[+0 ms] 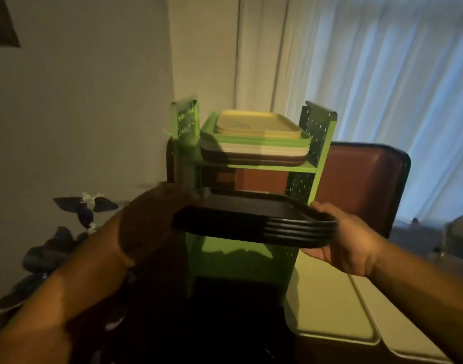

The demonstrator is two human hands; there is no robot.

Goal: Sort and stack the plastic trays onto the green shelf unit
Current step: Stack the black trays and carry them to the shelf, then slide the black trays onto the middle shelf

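Observation:
I hold a stack of several black trays (254, 219) level in front of the green shelf unit (259, 168), at the height of its middle shelf. My left hand (149, 219) grips the stack's left end and is blurred. My right hand (340, 237) grips its right end, thumb on top and fingers underneath. The unit's top shelf carries a pile of trays: yellow trays (256, 122) uppermost, then a green tray (212, 132), white and brown ones below.
A large brown tray (362, 179) leans upright behind the unit at the right. Pale trays (330, 306) lie flat at the lower right. Curtains (383, 74) hang behind, a wall at the left, dark leaves (86, 206) at the lower left.

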